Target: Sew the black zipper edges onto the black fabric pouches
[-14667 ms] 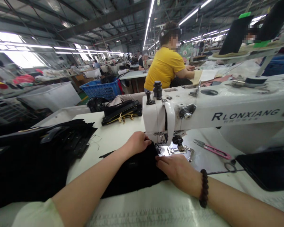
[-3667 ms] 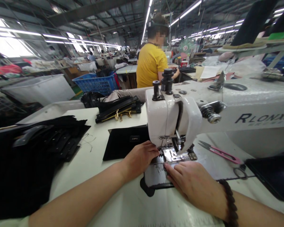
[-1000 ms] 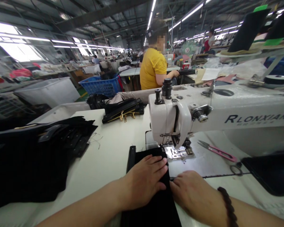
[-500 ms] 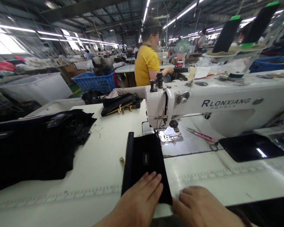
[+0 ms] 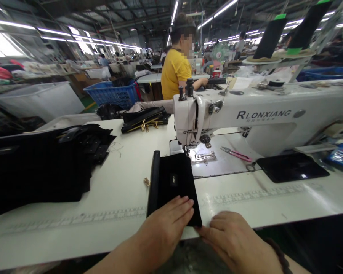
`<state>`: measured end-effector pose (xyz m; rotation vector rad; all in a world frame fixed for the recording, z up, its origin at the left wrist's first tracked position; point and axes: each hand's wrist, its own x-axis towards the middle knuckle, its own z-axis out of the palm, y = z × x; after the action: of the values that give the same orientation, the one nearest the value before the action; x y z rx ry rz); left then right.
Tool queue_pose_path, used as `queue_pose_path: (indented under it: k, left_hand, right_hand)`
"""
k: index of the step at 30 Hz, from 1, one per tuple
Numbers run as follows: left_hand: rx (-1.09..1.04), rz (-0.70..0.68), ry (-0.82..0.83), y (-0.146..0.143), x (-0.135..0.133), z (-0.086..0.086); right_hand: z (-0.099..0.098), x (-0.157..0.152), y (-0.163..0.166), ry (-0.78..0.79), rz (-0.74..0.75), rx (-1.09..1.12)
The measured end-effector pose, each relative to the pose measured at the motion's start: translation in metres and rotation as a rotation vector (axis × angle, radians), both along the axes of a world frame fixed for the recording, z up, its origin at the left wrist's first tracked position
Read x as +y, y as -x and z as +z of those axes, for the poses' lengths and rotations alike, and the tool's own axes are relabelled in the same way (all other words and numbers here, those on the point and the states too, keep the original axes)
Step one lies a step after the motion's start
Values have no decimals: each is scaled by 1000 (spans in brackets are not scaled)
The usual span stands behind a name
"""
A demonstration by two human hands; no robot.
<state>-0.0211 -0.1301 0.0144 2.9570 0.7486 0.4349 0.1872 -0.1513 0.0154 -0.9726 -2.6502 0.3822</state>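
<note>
- Head view: shows a black pouch lying flat on the white table, just in front of the needle end of the sewing machine, far right corner reaching up to the needle.
- Presses the left hand palm down on the pouch's near part, in front of the machine, fingers straight and close together, gripping nothing.
- Brings the right hand, half curled, to the pouch's near right corner, also in front of the machine, with a fingertip at the corner; cannot tell pinch from mere touch.
- Shows a small label on the pouch, a smooth black strip along its left edge, and a gold zip pull beside that strip, to the left front of the machine.
- Includes pink-handled snips beneath the machine's arm and a dark glossy tablet in front of its right part.
- Has a heap of black pieces well left of the machine, and black zipped pouches with gold pulls nearer its left side.
- Shows, behind the machine, a person in a yellow top, a blue basket to the left, and dark thread cones to the right.
</note>
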Motion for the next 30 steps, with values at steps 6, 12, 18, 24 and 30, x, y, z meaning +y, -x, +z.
queue_pose_path:
  k: [6, 12, 18, 24, 30]
  left_hand:
    - [-121, 40, 119, 1, 3, 3]
    - [-173, 50, 146, 0, 1, 1]
    - [-196, 109, 220, 1, 2, 3]
    - [-214, 77, 199, 2, 1, 3]
    - [-88, 10, 82, -1, 1, 1]
  right_hand:
    - [-11, -5, 0, -161, -62, 88]
    - [-16, -5, 1, -388, -18, 54]
    - [-16, -2, 4, -438, 5, 41]
    - [-18, -4, 9, -344, -4, 156]
    - [-16, -5, 7, -358, 30, 126]
